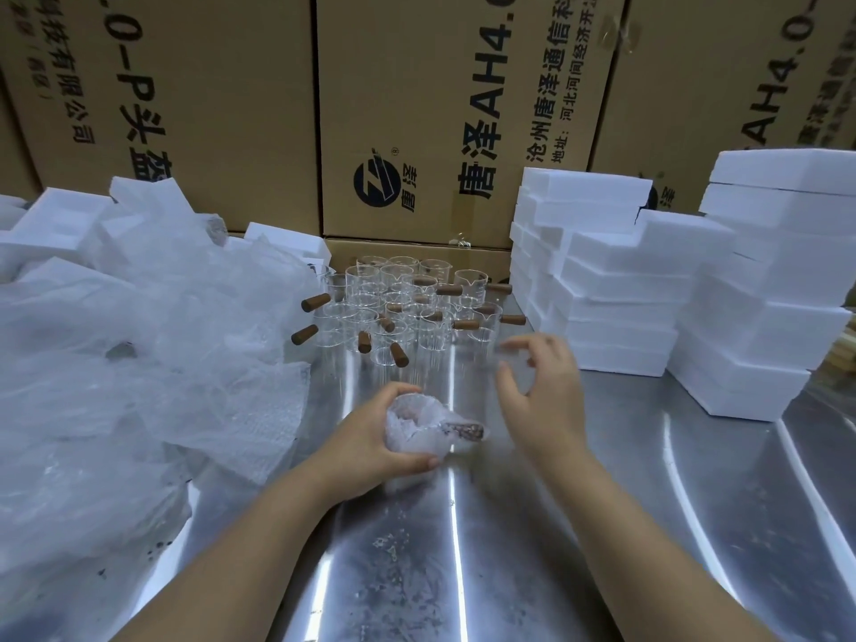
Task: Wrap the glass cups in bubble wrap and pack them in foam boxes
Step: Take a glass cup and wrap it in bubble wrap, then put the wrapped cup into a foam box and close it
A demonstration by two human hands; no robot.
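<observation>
Bubble-wrapped, brown-handled glass cup [431, 427] gripped in my left hand [373, 437], my right hand [542, 391] half-open and empty just beside it.

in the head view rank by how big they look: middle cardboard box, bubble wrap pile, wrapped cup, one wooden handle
1. middle cardboard box and bubble wrap pile: look alike, pile is nearer, so unranked
2. wrapped cup, gripped by the left hand
3. wooden handle

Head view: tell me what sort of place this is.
Probably a warehouse packing bench: printed brown cardboard cartons behind, stacked white foam boxes, clear glass cups with brown wooden handles on a steel table.
</observation>
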